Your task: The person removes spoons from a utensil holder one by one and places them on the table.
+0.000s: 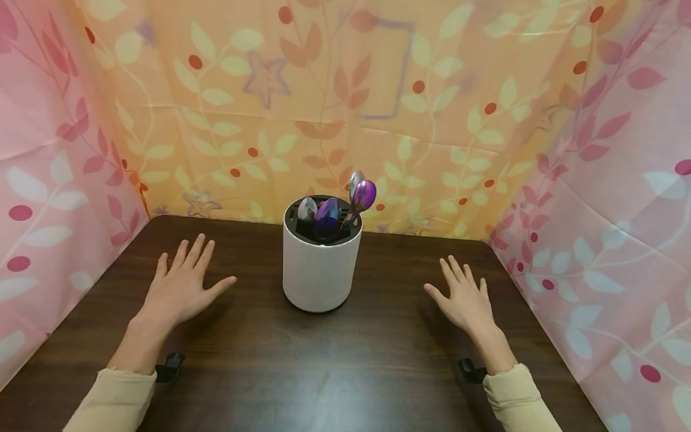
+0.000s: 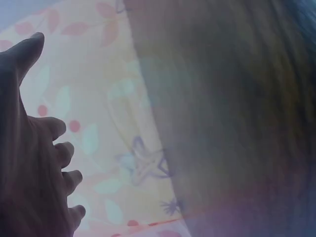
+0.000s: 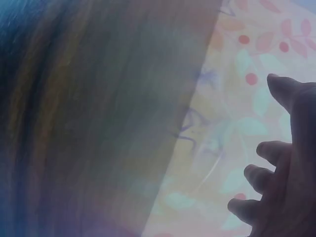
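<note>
A white cylindrical holder (image 1: 321,264) stands upright at the middle of the dark wooden table (image 1: 345,366). Several spoons (image 1: 363,195) with purple and silver bowls stick up out of its black insert. My left hand (image 1: 180,285) lies flat on the table to the holder's left, fingers spread, holding nothing. To the holder's right my right hand (image 1: 462,294) rests the same way, palm down and empty. Both hands lie well apart from the holder. The wrist views show only my left hand's fingers (image 2: 34,163) and my right hand's fingers (image 3: 281,163) against blurred table and cloth.
Patterned cloth walls close the table in: an orange leafy one (image 1: 345,114) behind, pink ones on the left (image 1: 48,168) and right (image 1: 621,198). Small black clips (image 1: 171,366) sit by each wrist near the table's front.
</note>
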`<state>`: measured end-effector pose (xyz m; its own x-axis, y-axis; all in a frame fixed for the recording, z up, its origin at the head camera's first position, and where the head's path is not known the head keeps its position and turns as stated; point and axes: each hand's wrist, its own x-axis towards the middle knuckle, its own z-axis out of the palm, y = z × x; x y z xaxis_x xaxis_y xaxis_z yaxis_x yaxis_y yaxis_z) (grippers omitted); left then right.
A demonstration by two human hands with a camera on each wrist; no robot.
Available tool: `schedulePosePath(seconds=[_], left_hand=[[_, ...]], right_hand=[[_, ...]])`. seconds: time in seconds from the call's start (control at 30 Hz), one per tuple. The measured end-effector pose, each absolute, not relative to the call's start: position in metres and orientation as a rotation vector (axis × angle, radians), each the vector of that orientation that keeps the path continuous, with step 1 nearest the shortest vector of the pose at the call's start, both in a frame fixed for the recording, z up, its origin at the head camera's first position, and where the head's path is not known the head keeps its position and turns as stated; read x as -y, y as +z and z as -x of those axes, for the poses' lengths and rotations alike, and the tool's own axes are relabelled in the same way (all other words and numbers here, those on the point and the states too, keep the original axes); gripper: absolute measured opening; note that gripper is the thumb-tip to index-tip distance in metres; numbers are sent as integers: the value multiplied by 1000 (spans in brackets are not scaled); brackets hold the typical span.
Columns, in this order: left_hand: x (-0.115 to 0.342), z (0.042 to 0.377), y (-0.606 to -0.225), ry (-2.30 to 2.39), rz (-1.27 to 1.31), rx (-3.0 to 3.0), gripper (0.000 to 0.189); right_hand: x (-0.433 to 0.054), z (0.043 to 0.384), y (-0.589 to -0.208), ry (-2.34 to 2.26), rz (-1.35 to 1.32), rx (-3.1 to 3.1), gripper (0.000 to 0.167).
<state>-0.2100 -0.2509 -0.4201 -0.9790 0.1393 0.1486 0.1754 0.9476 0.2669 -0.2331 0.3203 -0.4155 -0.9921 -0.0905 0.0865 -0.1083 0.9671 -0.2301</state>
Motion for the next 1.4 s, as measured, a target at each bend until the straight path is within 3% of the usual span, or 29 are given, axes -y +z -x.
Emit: schedulePosePath(seconds=[0.33,0.77,1.4], left_hand=[[236,206,-397,-412,297,2838,102],[187,211,-351,-435,410,2731,101],[130,232,-332,-499,561,2712,107]], right_hand=[[-309,220,-394,512,-239,2776,83],[-260,221,-350,919,-536,2211,52],[-162,228,-306,1246,-951,1982,40]])
